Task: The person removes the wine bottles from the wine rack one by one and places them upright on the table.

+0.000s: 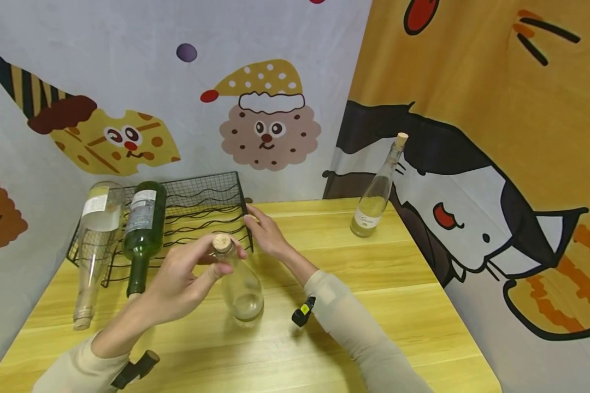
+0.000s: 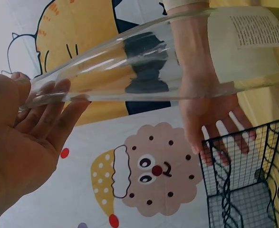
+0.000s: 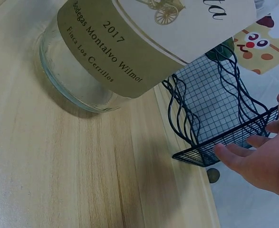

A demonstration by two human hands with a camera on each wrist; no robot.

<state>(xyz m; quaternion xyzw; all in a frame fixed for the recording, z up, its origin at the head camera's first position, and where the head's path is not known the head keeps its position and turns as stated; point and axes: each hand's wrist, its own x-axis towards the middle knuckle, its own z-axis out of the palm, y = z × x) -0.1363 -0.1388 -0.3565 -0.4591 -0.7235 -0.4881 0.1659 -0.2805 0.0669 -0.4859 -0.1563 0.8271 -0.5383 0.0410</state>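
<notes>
My left hand (image 1: 179,286) grips a clear glass bottle (image 1: 244,292) by its neck, just below the cork (image 1: 222,242). The bottle's base is at the wooden table, and its label (image 3: 129,52) reads 2017 in the right wrist view. Beyond it, my right hand (image 1: 270,233) touches the right end of a black wire rack (image 1: 238,188), fingers extended against the mesh. Two corked bottles lie in the rack's left part, necks toward me: a clear bottle (image 1: 94,245) and a green bottle (image 1: 145,229).
A third corked clear bottle (image 1: 373,202) stands upright at the table's back right. Printed cartoon cloth (image 1: 285,33) hangs behind the rack and along the right side. The wooden table (image 1: 403,305) ends at a right edge beside that cloth.
</notes>
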